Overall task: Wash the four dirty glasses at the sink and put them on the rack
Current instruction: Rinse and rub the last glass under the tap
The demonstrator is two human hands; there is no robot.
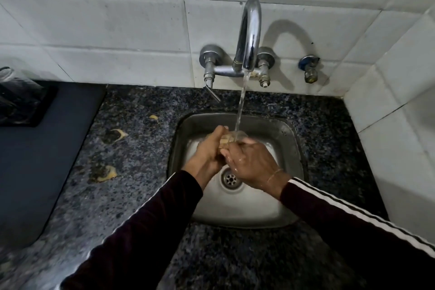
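Note:
A clear glass (231,137) with yellowish residue is held over the steel sink (289,139), right under the water stream from the chrome tap (250,37). My left hand (208,150) grips the glass from the left. My right hand (251,162), wet, curls round it from the right, and both hands hide most of it. At the far left, glasses (14,87) stand on a dark rack tray (44,103), blurred and partly cut off.
Dark speckled granite counter (141,148) surrounds the sink, with yellow residue rings (106,173) left of it. A dark mat (35,172) covers the left counter. White tiled walls stand behind and at the right. A small valve (310,69) sticks out right of the tap.

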